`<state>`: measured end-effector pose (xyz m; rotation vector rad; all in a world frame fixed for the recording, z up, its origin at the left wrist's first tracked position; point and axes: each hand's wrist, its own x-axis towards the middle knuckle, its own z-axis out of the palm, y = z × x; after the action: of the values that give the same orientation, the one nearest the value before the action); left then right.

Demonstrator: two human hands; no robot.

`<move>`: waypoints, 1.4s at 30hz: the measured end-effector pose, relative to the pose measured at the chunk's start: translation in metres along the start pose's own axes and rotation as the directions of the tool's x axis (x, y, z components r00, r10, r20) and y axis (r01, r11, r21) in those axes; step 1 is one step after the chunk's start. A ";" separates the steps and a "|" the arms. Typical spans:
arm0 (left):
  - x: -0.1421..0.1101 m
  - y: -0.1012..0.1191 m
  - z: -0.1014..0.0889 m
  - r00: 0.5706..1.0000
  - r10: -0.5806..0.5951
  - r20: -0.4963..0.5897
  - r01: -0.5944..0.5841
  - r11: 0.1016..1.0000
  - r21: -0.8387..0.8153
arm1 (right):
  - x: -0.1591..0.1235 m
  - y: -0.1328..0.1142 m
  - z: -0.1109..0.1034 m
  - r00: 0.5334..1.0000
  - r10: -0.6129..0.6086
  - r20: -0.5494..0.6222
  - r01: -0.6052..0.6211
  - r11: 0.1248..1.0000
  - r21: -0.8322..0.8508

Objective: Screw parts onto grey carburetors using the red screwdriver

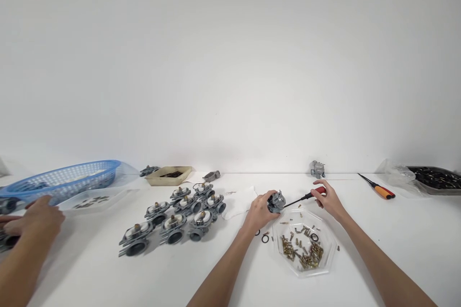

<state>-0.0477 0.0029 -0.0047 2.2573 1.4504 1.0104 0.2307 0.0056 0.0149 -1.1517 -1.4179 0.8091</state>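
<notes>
My left hand is closed around a small grey metal carburetor, held just above the table behind a clear tray. In my right hand is a screwdriver with a red and black handle, its shaft pointing left and its tip at the carburetor's lower right side. Whether the tip sits in a screw is too small to tell. Below both hands stands the clear octagonal tray, holding many brass screws and a black ring. Another black O-ring lies left of it.
Several open carburetor bodies stand to the left. Beyond them are a beige tray, a blue basket and a co-worker's hand. Another carburetor stands by the wall. Pliers-like tools and a tray of black parts lie right.
</notes>
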 end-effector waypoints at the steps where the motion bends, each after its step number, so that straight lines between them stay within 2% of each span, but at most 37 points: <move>1: 0.000 0.000 0.000 1.000 0.001 0.001 -0.001 1.000 0.002 | 0.001 0.001 0.001 1.000 0.010 -0.020 -0.010 1.000 -0.019; 3: 0.000 0.000 0.000 1.000 0.001 -0.001 -0.001 1.000 0.003 | 0.002 0.002 0.001 0.999 0.013 -0.030 -0.015 0.999 -0.044; 8: 0.000 0.001 -0.001 1.000 -0.001 -0.001 0.001 1.000 0.002 | 0.002 0.001 -0.005 0.997 -0.004 0.082 0.008 0.998 -0.054; 11: 0.000 0.001 -0.001 1.000 0.005 0.000 -0.005 1.000 -0.002 | 0.001 0.000 -0.007 0.998 0.043 0.044 -0.039 0.994 -0.098; 17: 0.000 0.001 0.000 1.000 0.006 -0.014 -0.006 1.000 -0.008 | 0.001 0.000 -0.007 0.993 0.038 0.110 -0.035 0.999 -0.035; 21: 0.000 0.002 -0.001 1.000 -0.002 -0.011 0.002 1.000 -0.010 | 0.003 0.002 -0.007 0.998 0.046 0.048 -0.041 0.994 -0.103; 26: 0.000 0.004 -0.003 1.000 -0.007 0.001 0.007 1.000 0.005 | 0.001 0.001 -0.002 0.999 -0.029 0.045 0.027 0.999 0.028; 30: 0.000 0.004 -0.004 1.000 -0.005 0.005 0.005 1.000 0.015 | 0.002 0.003 0.001 1.000 -0.014 -0.024 0.013 0.999 -0.034; 35: 0.000 0.004 -0.003 1.000 0.002 -0.001 -0.002 1.000 0.015 | 0.002 0.004 -0.001 0.996 -0.073 0.053 0.072 0.997 0.028; 39: 0.000 0.003 -0.002 1.000 0.000 -0.004 0.000 1.000 0.013 | 0.004 0.003 -0.002 0.995 -0.087 -0.046 0.083 0.992 -0.090; 42: 0.000 0.003 -0.002 1.000 -0.005 -0.003 0.005 1.000 0.005 | 0.005 0.004 -0.003 0.993 -0.122 -0.007 0.121 0.991 -0.060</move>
<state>-0.0471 0.0011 -0.0012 2.2557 1.4602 1.0102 0.2343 0.0114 0.0133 -1.1016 -1.4965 0.6785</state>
